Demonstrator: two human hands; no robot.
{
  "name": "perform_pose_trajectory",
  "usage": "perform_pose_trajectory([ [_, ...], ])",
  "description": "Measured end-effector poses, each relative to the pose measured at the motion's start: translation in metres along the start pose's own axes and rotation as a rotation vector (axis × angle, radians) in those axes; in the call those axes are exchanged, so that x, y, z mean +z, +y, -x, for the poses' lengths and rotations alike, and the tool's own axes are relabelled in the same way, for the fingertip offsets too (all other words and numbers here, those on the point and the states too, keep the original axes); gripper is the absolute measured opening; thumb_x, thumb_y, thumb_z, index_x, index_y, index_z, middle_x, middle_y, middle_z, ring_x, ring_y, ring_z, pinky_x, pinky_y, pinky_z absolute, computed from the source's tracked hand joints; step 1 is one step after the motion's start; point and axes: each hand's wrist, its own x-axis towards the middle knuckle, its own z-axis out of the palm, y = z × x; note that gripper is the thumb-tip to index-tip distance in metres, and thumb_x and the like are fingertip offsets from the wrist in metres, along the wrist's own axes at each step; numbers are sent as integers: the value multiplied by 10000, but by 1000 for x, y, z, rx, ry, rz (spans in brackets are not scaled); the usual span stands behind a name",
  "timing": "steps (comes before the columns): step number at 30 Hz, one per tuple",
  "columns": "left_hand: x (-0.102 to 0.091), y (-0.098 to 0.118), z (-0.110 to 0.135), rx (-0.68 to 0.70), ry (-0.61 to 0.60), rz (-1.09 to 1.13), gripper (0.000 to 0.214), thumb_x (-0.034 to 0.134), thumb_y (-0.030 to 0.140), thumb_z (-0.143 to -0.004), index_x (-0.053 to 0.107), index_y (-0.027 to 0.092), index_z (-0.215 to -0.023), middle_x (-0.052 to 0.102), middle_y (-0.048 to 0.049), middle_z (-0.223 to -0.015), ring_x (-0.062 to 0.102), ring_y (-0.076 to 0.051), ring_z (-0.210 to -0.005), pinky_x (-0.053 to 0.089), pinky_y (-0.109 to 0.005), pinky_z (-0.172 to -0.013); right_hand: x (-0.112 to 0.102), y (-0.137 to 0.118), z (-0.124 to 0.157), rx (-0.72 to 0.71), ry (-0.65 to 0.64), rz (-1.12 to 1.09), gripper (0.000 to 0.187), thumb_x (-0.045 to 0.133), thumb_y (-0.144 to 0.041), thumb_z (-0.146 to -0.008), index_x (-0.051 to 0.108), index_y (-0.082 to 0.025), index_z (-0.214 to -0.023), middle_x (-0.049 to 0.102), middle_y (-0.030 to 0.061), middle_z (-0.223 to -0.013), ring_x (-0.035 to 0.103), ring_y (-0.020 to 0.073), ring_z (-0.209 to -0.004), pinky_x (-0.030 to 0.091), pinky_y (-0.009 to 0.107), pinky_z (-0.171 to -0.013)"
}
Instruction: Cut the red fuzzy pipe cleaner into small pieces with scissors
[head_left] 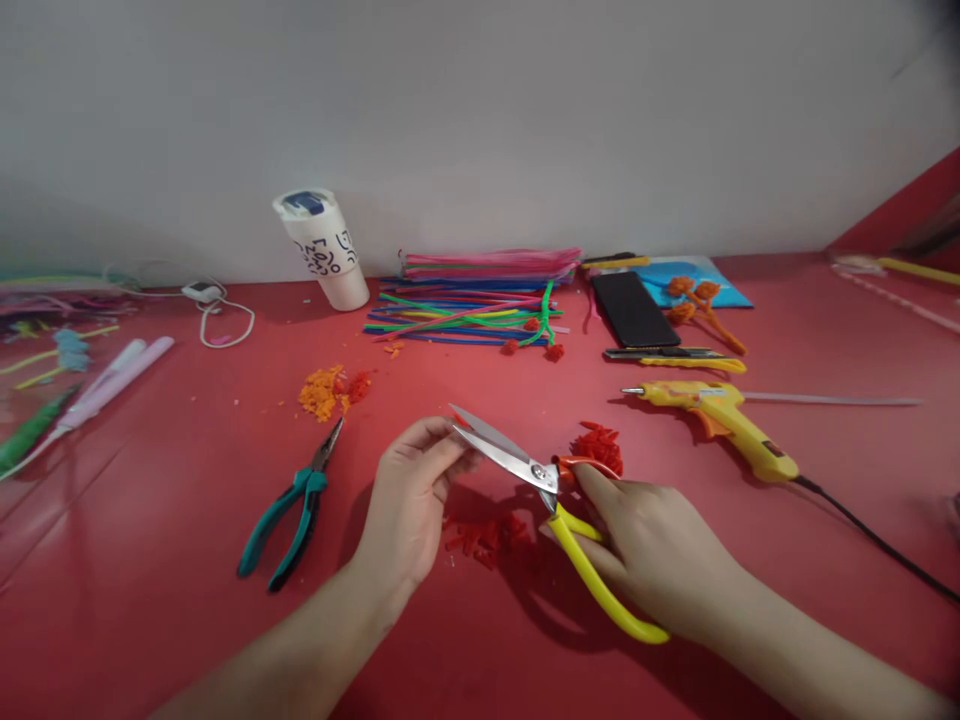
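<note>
My right hand [652, 550] grips the yellow and orange handles of a pair of scissors [525, 468], whose steel blades point left and are slightly apart. My left hand [412, 500] is pinched closed at the blade tips, holding a tiny red piece that I can barely make out. Red fuzzy cuttings [487, 535] lie on the red table [150, 620] just below the blades. A small red fuzzy clump [598, 445] sits behind the scissor pivot.
Teal-handled pliers [296, 510] lie left of my hands. A yellow glue gun [720, 420] with a black cord lies at the right. Farther back are a pile of coloured pipe cleaners [472, 300], a white cup [324, 250], a black phone [634, 310], orange cuttings [326, 390].
</note>
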Motion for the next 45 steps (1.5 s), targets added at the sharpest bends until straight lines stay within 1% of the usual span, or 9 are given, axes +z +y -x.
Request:
perform_pose_trajectory([
  [12,-1,0,0,13,2,16,47,654,122,-646,635,157,-672,632,20,-637,573,-74,-578,455,-203,-610,1,2,1,-12,11,15,392,294,-531,-841,459,-180,-779,570,14,-506,520,172,-416,163,263,-426],
  [16,0,0,-1,14,-10,29,46,650,115,-647,638,153,-670,630,19,-625,567,-67,-563,454,-191,-591,2,2,1,-13,8,17,389,291,-527,-844,453,-185,-753,571,14,-497,521,168,-413,160,263,-427],
  [23,0,0,-1,12,-35,50,40,636,108,-665,645,142,-684,632,12,-629,573,-62,-559,459,-172,-582,3,3,-2,-42,67,35,374,315,-527,-837,441,-190,-735,551,1,-464,511,166,-385,162,252,-414],
  [29,-1,0,-1,21,-51,39,46,627,107,-684,648,145,-700,629,14,-647,577,-60,-576,464,-166,-592,2,3,-1,-36,74,43,374,305,-516,-839,450,-193,-720,535,-2,-436,488,153,-361,147,250,-406],
  [33,-2,0,-1,27,-58,16,32,628,117,-690,645,142,-699,626,11,-645,574,-58,-578,460,-159,-590,0,3,-2,-25,95,51,380,291,-506,-840,433,-202,-660,511,-1,-410,468,145,-339,144,245,-401],
  [35,-2,0,-1,26,-56,4,18,635,122,-685,637,140,-688,624,8,-637,573,-61,-574,459,-163,-588,-2,4,-2,2,79,37,375,301,-506,-831,425,-208,-640,495,-3,-401,459,146,-337,143,243,-401],
  [40,-1,0,0,-42,-79,-14,36,637,153,-687,611,134,-704,617,-5,-646,565,-73,-576,454,-183,-591,-9,3,-3,177,-12,-142,315,414,-514,-767,415,-215,-666,520,-3,-480,463,144,-400,201,237,-418],
  [42,2,-1,3,-116,-133,-40,43,634,157,-690,606,134,-713,615,-5,-643,566,-73,-572,448,-181,-586,-12,1,-4,230,-25,-310,279,448,-478,-756,410,-214,-676,511,-16,-515,447,128,-429,238,232,-430],
  [45,6,-4,9,-256,-270,-111,43,625,166,-702,604,130,-715,620,-8,-637,560,-67,-551,432,-173,-566,-14,-3,-5,253,-37,-665,241,448,-421,-762,420,-202,-667,459,-34,-542,415,101,-470,289,219,-442],
])
